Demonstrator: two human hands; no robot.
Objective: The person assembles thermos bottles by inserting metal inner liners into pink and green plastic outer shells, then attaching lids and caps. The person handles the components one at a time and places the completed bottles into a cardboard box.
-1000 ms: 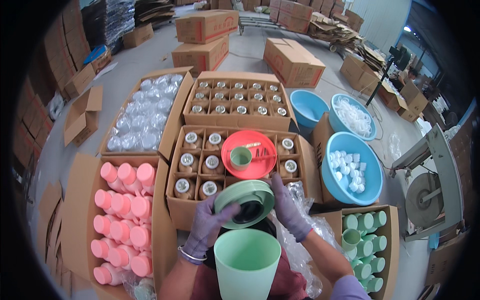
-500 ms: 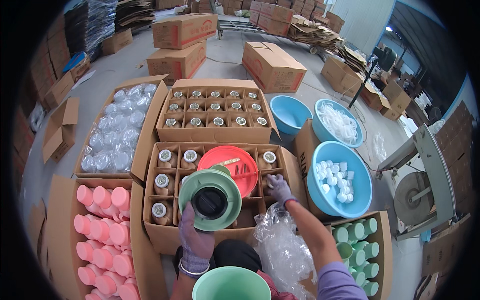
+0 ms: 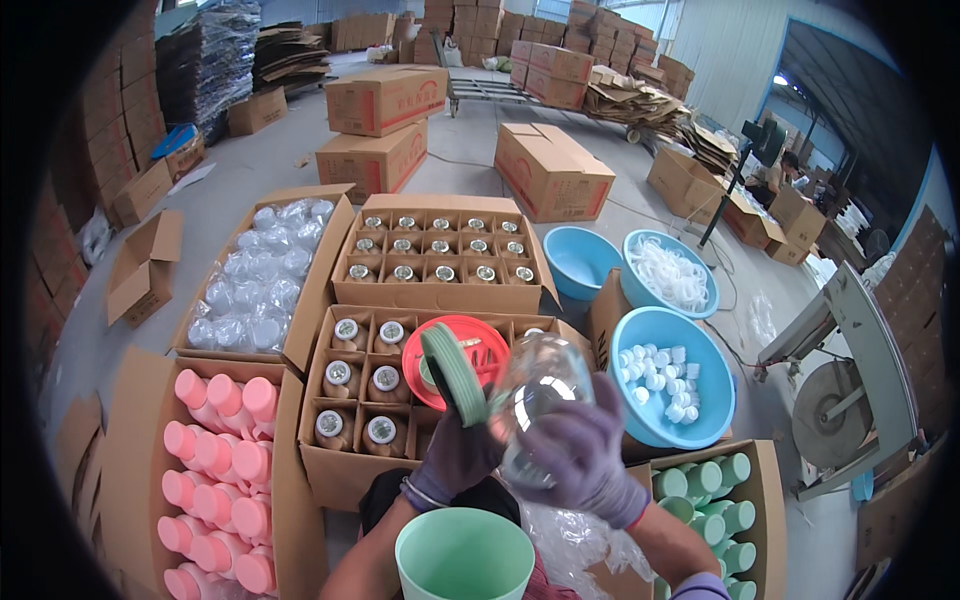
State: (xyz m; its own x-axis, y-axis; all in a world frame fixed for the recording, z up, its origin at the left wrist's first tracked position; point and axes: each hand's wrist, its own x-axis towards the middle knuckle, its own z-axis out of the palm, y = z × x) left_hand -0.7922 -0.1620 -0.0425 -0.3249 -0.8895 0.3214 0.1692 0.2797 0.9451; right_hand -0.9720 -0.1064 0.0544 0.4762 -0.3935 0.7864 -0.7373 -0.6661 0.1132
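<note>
My left hand (image 3: 455, 468), in a purple glove, grips a round green plastic part (image 3: 452, 375) with a ribbed rim, turned edge-on. Close beside it, my right hand (image 3: 585, 462), gloved too, is wrapped round a shiny clear glass flask liner (image 3: 543, 375), blurred by motion and tilted. Whether the two parts touch I cannot tell. Below my hands stands an open green cup (image 3: 465, 562) at my lap. Behind them, a red dish (image 3: 462, 326) holding small items rests on a divided carton (image 3: 365, 478) of silvery-topped liners.
Another divided carton (image 3: 440, 293) of liners stands farther back. Pink bottle-shaped parts (image 3: 215, 450) fill a carton at left, green ones (image 3: 705, 480) one at right. A blue basin (image 3: 718, 420) holds white caps. Crumpled clear plastic (image 3: 575, 545) lies near my right forearm.
My right hand has come out of the divided carton, bringing a glass liner towards my left hand. The green part has turned from face-up to edge-on. The view has tilted upward.
</note>
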